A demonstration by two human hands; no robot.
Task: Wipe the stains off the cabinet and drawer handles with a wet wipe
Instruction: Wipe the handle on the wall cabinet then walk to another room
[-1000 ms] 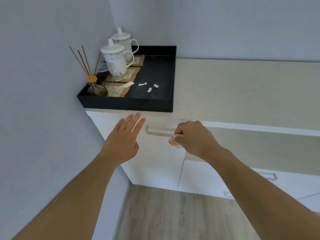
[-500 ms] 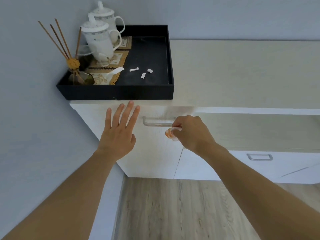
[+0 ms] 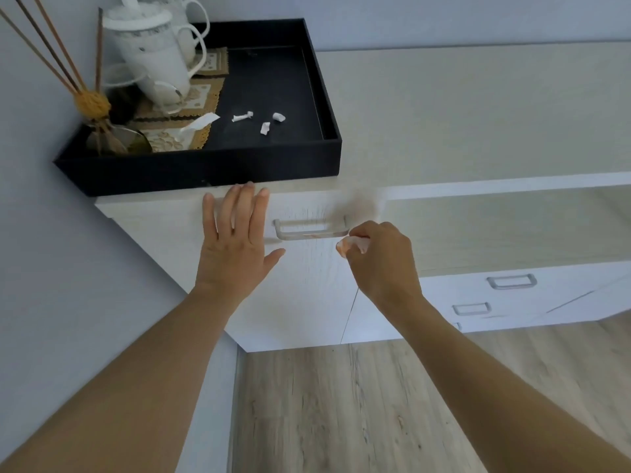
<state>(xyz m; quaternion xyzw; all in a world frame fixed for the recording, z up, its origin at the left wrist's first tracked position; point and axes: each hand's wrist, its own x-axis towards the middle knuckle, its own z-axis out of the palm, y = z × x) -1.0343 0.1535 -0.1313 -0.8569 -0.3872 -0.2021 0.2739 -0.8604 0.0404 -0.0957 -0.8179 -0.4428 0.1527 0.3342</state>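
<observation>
The wet wipe (image 3: 351, 245) is sitting bunched just at the right end of the drawer handle (image 3: 311, 229), the right hand (image 3: 379, 257) pinching it in a tight grip. Left of the handle, the left hand (image 3: 235, 247) is lying flat, grip wide. Above the handle, a black tray (image 3: 211, 169) is sitting on the tabletop (image 3: 478, 107).

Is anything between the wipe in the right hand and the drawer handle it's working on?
Nothing visible. The right hand holds the wet wipe right at the handle's right end; the left hand lies flat on the drawer front, left of the handle.
</observation>
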